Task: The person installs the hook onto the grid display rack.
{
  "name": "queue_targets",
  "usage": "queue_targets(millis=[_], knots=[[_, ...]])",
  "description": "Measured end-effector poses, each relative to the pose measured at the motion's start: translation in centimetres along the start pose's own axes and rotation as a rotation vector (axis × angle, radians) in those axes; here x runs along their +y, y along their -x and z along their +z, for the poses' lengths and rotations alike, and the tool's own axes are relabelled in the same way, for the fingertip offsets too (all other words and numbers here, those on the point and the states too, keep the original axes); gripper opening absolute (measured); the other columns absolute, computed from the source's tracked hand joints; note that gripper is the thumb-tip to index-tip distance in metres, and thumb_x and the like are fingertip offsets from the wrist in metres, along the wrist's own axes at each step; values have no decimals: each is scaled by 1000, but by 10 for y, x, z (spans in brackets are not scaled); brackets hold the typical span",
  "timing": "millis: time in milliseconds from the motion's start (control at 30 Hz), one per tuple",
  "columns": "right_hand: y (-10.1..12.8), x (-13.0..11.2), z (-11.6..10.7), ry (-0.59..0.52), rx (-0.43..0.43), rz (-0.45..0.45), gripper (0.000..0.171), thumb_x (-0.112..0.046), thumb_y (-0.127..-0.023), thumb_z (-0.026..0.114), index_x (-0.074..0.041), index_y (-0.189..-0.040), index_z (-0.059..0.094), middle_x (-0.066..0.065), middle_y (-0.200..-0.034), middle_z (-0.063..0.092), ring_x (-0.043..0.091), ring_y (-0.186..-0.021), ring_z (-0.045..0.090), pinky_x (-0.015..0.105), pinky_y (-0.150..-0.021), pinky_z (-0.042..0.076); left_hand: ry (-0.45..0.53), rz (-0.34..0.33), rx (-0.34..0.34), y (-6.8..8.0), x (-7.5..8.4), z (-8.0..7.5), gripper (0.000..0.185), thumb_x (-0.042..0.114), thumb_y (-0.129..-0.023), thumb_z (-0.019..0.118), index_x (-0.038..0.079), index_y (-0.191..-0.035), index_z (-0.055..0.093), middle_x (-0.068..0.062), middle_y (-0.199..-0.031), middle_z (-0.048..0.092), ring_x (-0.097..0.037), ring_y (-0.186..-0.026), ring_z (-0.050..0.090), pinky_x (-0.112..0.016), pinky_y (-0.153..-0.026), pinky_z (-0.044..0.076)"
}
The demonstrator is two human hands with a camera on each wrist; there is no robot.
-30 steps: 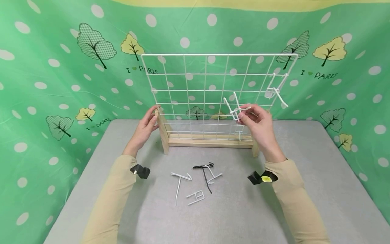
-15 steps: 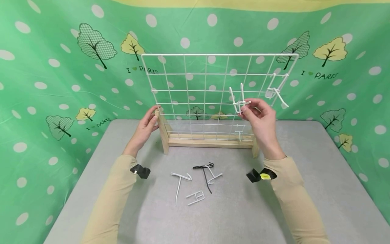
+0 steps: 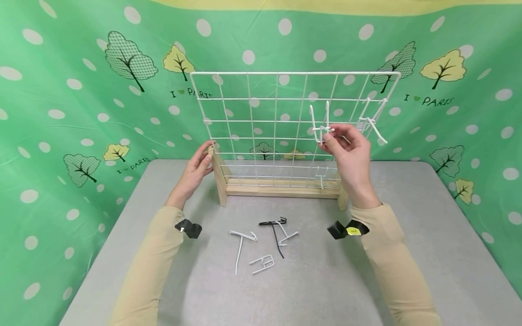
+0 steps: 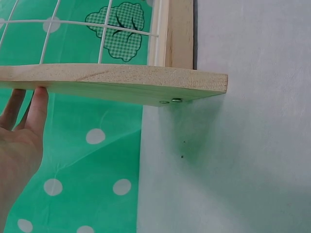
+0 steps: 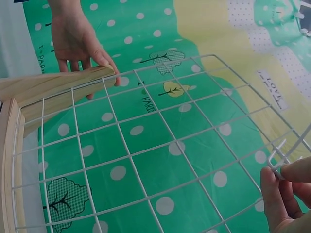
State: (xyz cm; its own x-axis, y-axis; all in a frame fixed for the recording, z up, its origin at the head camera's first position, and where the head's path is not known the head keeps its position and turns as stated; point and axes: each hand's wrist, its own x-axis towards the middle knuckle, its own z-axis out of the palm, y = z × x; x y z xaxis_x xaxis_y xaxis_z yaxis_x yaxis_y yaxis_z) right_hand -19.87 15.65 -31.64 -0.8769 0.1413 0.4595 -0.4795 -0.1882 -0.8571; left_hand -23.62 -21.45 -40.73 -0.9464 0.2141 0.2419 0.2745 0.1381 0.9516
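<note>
My right hand (image 3: 351,154) pinches a white wire hook (image 3: 313,121) between thumb and fingers. Its two prongs point upward, in front of the right part of a white wire grid panel (image 3: 293,73). In the right wrist view the same hook (image 5: 272,158) overlaps the grid near its top edge. At the other end, my left hand (image 3: 193,167) holds the top of the wooden side post (image 3: 220,183), thumb on the near side. In the left wrist view, fingertips (image 4: 40,97) touch that post's outer face. Another white hook (image 3: 378,132) hangs at the panel's upper right.
A small hook (image 3: 321,182) hangs low on the grid, above the wooden base bar (image 3: 281,193). On the grey table (image 3: 310,290) lie a white hook (image 3: 239,253), a black hook (image 3: 277,237), another white hook (image 3: 290,236) and a pronged wire piece (image 3: 268,264). A green curtain (image 3: 163,63) stands behind.
My right hand has raised the white wire hook and shifted it slightly right, up along the grid. The left hand stays on the post.
</note>
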Motion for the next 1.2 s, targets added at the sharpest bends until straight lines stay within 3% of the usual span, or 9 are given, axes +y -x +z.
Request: queue_targets(millis=[333, 533, 1200], knots=[[-9, -7, 9, -58, 34, 4, 14, 13, -88, 61, 7, -101, 62, 12, -90, 56, 17, -78, 61, 27, -75, 57, -5, -3, 8, -2, 0, 0, 46, 21, -106, 37, 16, -152, 29, -22, -142, 39, -35, -131, 37, -54, -105, 36], [-13, -7, 11, -28, 27, -24, 15, 12, -88, 61, 2, -100, 64, 11, -91, 57, 17, -79, 61, 29, -76, 58, -4, 0, 8, -4, 0, -1, 46, 21, -106, 38, 16, -151, 30, -21, -142, 39, -35, -131, 37, -55, -105, 37], [-20, -3, 18, -122, 51, -30, 20, 17, -88, 57, -2, -93, 62, 10, -87, 57, 19, -76, 62, 29, -73, 58, -6, -3, 7, -2, -1, -1, 46, 22, -106, 38, 16, -151, 31, -21, -143, 39, -35, -131, 38, -55, -104, 37]])
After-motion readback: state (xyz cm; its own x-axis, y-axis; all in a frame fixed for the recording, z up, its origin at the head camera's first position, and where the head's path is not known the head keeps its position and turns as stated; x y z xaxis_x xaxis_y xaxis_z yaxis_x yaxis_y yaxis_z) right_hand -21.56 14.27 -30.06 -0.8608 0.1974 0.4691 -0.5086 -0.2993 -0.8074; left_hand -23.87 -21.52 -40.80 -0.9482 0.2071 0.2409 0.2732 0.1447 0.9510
